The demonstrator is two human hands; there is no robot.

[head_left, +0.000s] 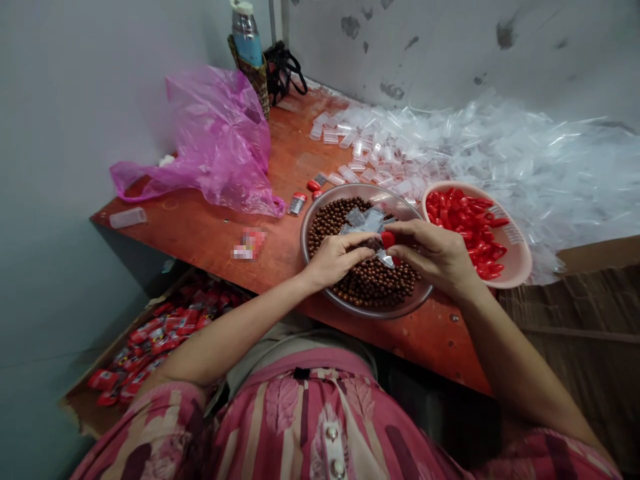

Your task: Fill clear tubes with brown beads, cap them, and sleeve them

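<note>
Both hands meet over a wide metal bowl (314, 220) of round brown beads (375, 293). My left hand (336, 260) is closed on a small plastic container (373, 244) that looks dark with brown beads; the fingers cover much of it. Pinched between the thumb and fingers of my right hand (440, 253) is a red cap (389, 239), right beside the container. Whether cap and container touch, I cannot tell. Several clear plastic pieces (367, 219) lie on the beads under the hands.
Right of the bowl stands a pink basket (520, 260) of red caps (465, 223). Clear containers (500, 147) pile up behind. A pink plastic bag (220, 147) and a flask (246, 37) are at back left. Below the table (285, 250), a box holds red-capped packs (155, 340).
</note>
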